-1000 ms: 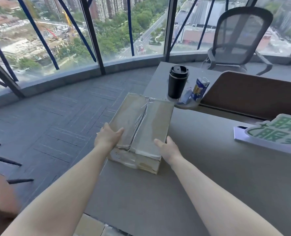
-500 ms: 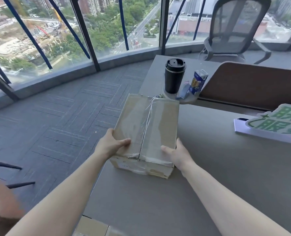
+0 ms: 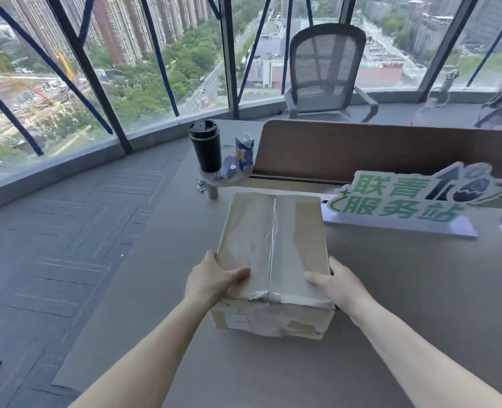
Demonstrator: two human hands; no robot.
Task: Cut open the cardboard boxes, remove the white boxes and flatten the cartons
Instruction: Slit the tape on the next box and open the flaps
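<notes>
The box (image 3: 273, 260) sits on the desk (image 3: 405, 319), just in front of the green sign (image 3: 414, 198) and nearer the person than the black cup (image 3: 205, 145). It is still sealed: clear tape runs along the centre seam of its top and wraps down over the near end, where it looks wrinkled and partly torn.

The left hand (image 3: 211, 282) grips the box's near left corner, thumb laid flat across the top, the other fingers curled round the left wall. The right hand (image 3: 338, 287) mirrors it at the near right corner, thumb on top, fingers tucked down the right side (their tips are hidden behind the box).

It should handle as a stiff carton: the walls look flat and uncrushed, so it will likely take a firm squeeze at the sides without buckling. The glossy tape on top is probably slick, so the bare cardboard of the side walls and corners is the better place to hold. Weight cannot be judged from here; with goods presumably inside, two hands low on opposite sides seems prudent.

The long axis runs away from the person toward the sign, with the taped seam along it. One short end faces the person, the other faces the sign, and the top flaps face up, ready for a cut along the seam
</notes>
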